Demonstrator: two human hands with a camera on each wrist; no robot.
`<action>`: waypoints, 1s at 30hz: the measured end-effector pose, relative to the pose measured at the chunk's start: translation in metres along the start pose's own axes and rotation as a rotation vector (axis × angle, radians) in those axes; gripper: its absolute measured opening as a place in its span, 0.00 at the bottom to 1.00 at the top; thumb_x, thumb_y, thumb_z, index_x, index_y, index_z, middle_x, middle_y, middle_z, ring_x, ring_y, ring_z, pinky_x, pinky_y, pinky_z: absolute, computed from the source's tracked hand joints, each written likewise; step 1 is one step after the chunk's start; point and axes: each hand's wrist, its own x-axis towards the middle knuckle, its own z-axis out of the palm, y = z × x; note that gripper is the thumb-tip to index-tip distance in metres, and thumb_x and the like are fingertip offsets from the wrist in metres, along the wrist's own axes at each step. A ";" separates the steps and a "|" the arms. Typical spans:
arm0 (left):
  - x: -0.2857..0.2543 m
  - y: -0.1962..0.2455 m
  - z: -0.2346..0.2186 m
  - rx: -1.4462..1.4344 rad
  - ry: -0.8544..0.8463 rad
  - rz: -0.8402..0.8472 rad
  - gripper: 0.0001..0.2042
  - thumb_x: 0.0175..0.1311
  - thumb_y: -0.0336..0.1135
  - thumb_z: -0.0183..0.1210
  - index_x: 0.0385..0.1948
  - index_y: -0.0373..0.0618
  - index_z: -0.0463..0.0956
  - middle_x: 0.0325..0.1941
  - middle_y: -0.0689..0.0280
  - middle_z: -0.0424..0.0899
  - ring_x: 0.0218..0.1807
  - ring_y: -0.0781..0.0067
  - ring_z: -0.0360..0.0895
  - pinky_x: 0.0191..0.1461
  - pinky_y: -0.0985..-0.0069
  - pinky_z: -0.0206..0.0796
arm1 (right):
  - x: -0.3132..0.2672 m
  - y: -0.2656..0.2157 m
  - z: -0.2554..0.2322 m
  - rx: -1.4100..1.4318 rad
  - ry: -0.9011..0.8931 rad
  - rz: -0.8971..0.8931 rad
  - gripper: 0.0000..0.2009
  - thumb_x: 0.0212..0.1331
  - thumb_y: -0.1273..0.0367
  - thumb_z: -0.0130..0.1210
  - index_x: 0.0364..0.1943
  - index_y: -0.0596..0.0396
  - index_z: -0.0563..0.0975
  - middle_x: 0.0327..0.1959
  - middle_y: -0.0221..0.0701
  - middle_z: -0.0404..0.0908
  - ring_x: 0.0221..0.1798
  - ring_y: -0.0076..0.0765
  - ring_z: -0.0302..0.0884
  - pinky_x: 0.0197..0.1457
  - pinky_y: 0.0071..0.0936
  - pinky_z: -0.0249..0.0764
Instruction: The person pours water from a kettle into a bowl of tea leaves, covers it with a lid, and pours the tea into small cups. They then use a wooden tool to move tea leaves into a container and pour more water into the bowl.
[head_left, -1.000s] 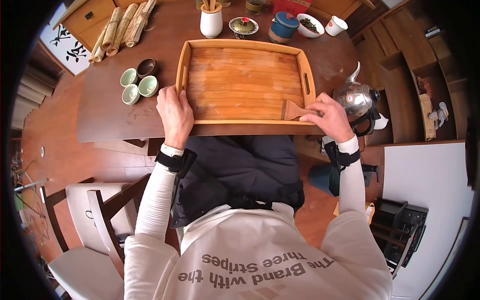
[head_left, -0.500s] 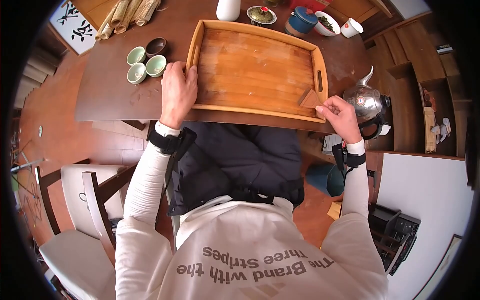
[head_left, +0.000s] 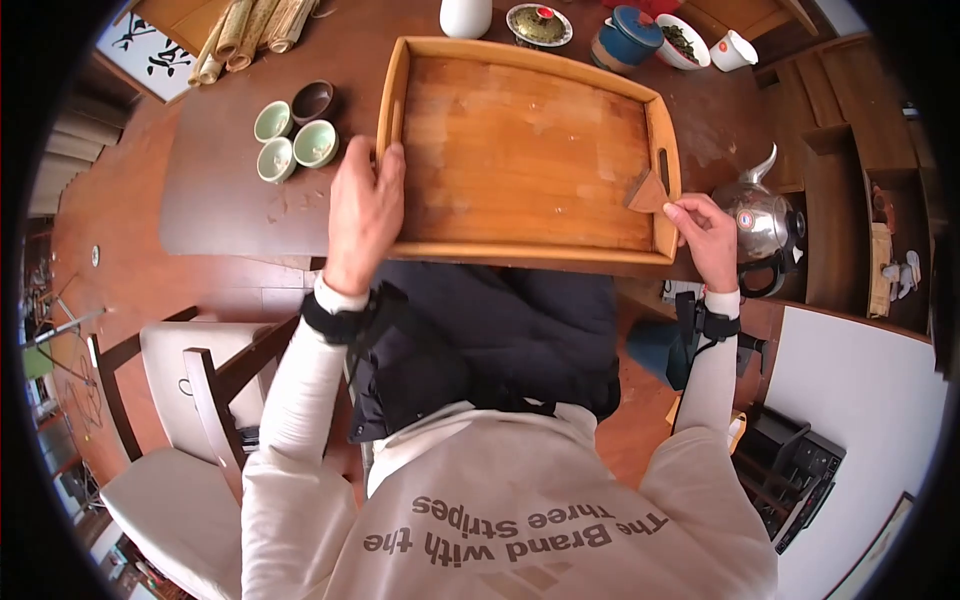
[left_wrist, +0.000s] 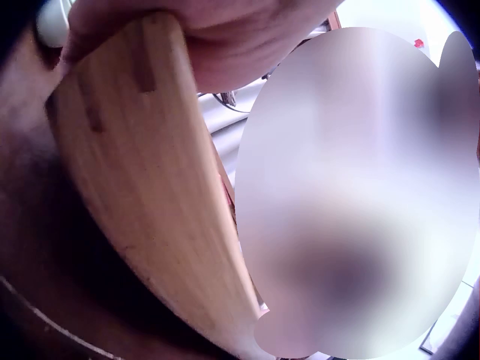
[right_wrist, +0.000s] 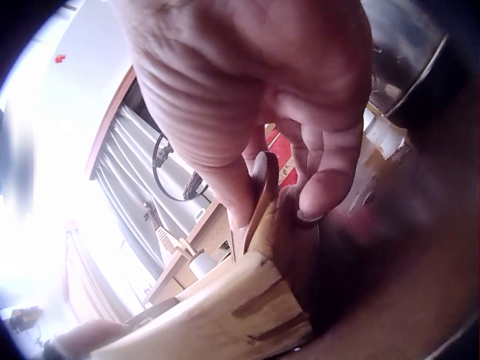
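Note:
A rectangular wooden tray (head_left: 525, 150) with low walls and handle slots lies before me at the table's near edge. My left hand (head_left: 366, 210) grips its left wall, thumb by the inner side. In the left wrist view the tray's wall (left_wrist: 150, 172) stands over dark shadow, with the palm above it. My right hand (head_left: 708, 232) is at the right wall near the front corner. It pinches a flat, fan-shaped wooden brush (head_left: 646, 193) against that wall. The right wrist view shows the brush handle (right_wrist: 261, 195) between thumb and fingers, beside the tray corner (right_wrist: 274, 300).
Three green cups (head_left: 276, 160) and a dark cup (head_left: 314, 101) stand left of the tray. A metal kettle (head_left: 757, 215) is close to my right hand. Behind are a white vase (head_left: 465, 15), lidded bowl (head_left: 539, 25), blue pot (head_left: 627, 38) and bowl of leaves (head_left: 683, 43).
The brush has gone from the tray's front floor to its right wall. My right hand has moved from the brush to that wall with it. The tray has come slightly closer to me.

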 end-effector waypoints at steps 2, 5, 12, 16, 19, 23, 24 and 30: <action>-0.008 0.012 -0.003 -0.064 -0.001 -0.053 0.14 0.74 0.37 0.57 0.33 0.37 0.66 0.25 0.43 0.73 0.31 0.34 0.71 0.34 0.51 0.62 | 0.001 -0.002 -0.001 -0.029 0.011 0.077 0.07 0.63 0.70 0.67 0.37 0.61 0.83 0.37 0.23 0.79 0.32 0.13 0.74 0.28 0.14 0.68; -0.008 0.016 -0.004 -0.105 -0.044 -0.195 0.15 0.75 0.38 0.57 0.31 0.38 0.65 0.24 0.45 0.71 0.27 0.40 0.69 0.32 0.55 0.62 | 0.005 -0.015 0.003 -0.075 -0.047 0.078 0.08 0.63 0.70 0.67 0.36 0.64 0.83 0.33 0.23 0.77 0.32 0.15 0.71 0.32 0.16 0.66; -0.027 0.033 -0.008 -0.265 -0.034 -0.263 0.10 0.70 0.34 0.63 0.35 0.39 0.73 0.27 0.65 0.74 0.30 0.76 0.67 0.36 0.73 0.64 | -0.001 -0.022 0.005 -0.223 -0.030 0.056 0.07 0.62 0.74 0.66 0.33 0.66 0.81 0.29 0.25 0.76 0.33 0.17 0.71 0.39 0.17 0.67; -0.061 0.060 -0.022 -0.451 0.016 -0.356 0.10 0.71 0.34 0.63 0.40 0.38 0.73 0.28 0.73 0.72 0.31 0.84 0.64 0.36 0.80 0.60 | -0.037 -0.028 -0.004 -0.205 -0.025 0.055 0.06 0.61 0.76 0.65 0.32 0.66 0.80 0.29 0.24 0.74 0.33 0.16 0.70 0.37 0.18 0.66; -0.102 0.054 -0.036 -0.607 -0.021 -0.453 0.10 0.73 0.35 0.61 0.44 0.38 0.74 0.29 0.77 0.71 0.32 0.87 0.62 0.35 0.83 0.57 | -0.074 -0.031 -0.010 -0.220 -0.002 0.015 0.06 0.60 0.75 0.66 0.31 0.65 0.81 0.28 0.24 0.74 0.32 0.17 0.71 0.36 0.18 0.65; -0.166 0.045 -0.071 -0.722 -0.205 -0.652 0.10 0.75 0.36 0.57 0.46 0.38 0.77 0.33 0.77 0.74 0.34 0.87 0.64 0.36 0.84 0.57 | -0.132 -0.043 -0.008 -0.220 -0.031 -0.023 0.08 0.60 0.72 0.67 0.31 0.64 0.82 0.27 0.25 0.76 0.32 0.18 0.70 0.35 0.19 0.65; -0.180 0.043 -0.074 -0.822 -0.177 -0.660 0.10 0.75 0.35 0.57 0.46 0.37 0.78 0.34 0.77 0.76 0.35 0.87 0.65 0.38 0.84 0.58 | -0.142 -0.048 -0.009 -0.223 -0.069 -0.046 0.08 0.60 0.71 0.68 0.31 0.63 0.83 0.26 0.25 0.76 0.31 0.18 0.70 0.35 0.20 0.65; -0.237 0.022 -0.112 -0.728 -0.138 -0.730 0.10 0.74 0.35 0.57 0.44 0.37 0.79 0.37 0.74 0.79 0.39 0.85 0.69 0.44 0.82 0.60 | -0.186 -0.048 0.006 -0.052 -0.278 0.093 0.11 0.64 0.67 0.67 0.32 0.62 0.84 0.22 0.21 0.79 0.27 0.12 0.69 0.30 0.17 0.66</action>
